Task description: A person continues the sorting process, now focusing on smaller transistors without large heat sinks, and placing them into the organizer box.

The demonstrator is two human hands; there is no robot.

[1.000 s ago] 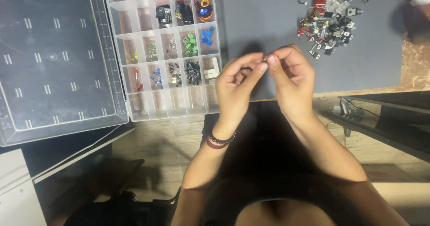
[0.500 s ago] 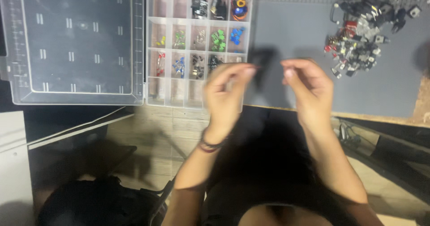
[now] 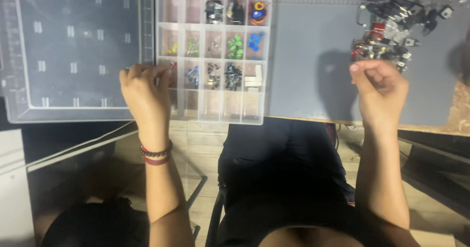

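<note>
My left hand point(image 3: 144, 93) reaches over the lower left corner of a clear compartment box point(image 3: 215, 112), its curled fingertips at a cell with small red parts. Whether it pinches a part is hidden. My right hand point(image 3: 379, 88) hovers over the grey mat point(image 3: 308, 56) with fingers closed and thumb against forefinger, just below a pile of small metal and black electronic parts point(image 3: 389, 29). Nothing shows between its fingers. Other cells hold green point(image 3: 235, 46), blue point(image 3: 254, 40) and black point(image 3: 232, 75) components.
The box's clear lid point(image 3: 73, 51) lies open flat to the left. The mat's front edge meets a wooden table rim point(image 3: 440, 127). My lap in dark clothing and a dark chair are below. A white surface point(image 3: 12, 188) is at the lower left.
My hands were pinched together over the mat one second ago. They have parted: the left went to the box's lower left cells, the right towards the parts pile.
</note>
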